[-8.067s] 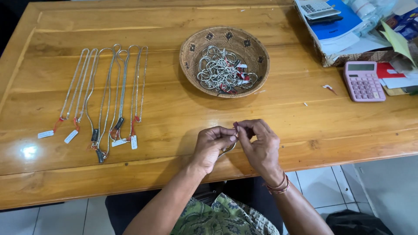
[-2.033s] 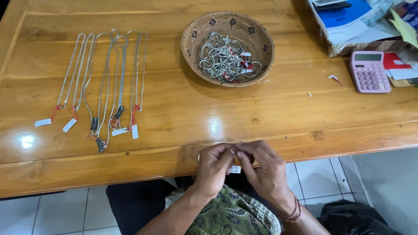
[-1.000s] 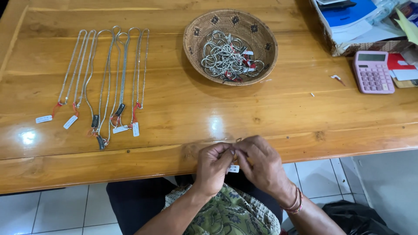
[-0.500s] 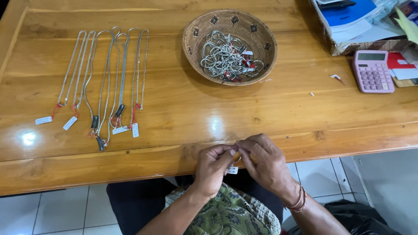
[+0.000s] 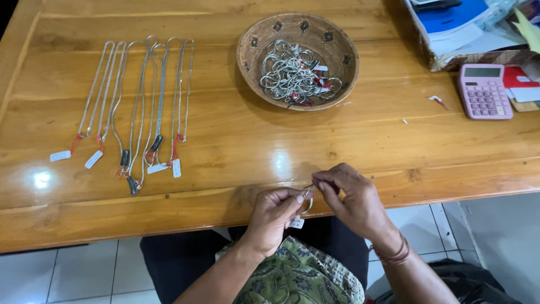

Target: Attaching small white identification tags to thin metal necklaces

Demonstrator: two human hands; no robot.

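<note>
Both hands together at the near edge of the glossy brown wooden worktop [image 5: 236, 129], just below the bright glare spot on the wood. Left hand [image 5: 274, 214] pinched with thumb and forefinger on a thin silver chain with a small white tag [image 5: 304, 198]; right hand [image 5: 351, 197] pinched on the same chain from the other side, fingertips almost touching those of the left. Chain mostly hidden between the fingers — only a short silver loop and the little white tag hanging under the left hand visible, all of it at the worktop's edge, over the lap in green patterned cloth.

Taking the round woven brown basket [image 5: 256, 67] as the landmark: straight beyond the hands, well apart from them, filled with a tangled heap of silver chains with red and white tags [image 5: 293, 73]. Left of the basket — a row of long silver chains laid out straight side by side [image 5: 138, 107], looped ends away from the person, red threads and white tags at the near ends. Right of the basket, a pink pocket calculator [image 5: 484, 90], with a cardboard box of blue and white papers [image 5: 455, 28] just beyond it. Between the basket and the calculator, a few tiny scraps on the wood.
</note>
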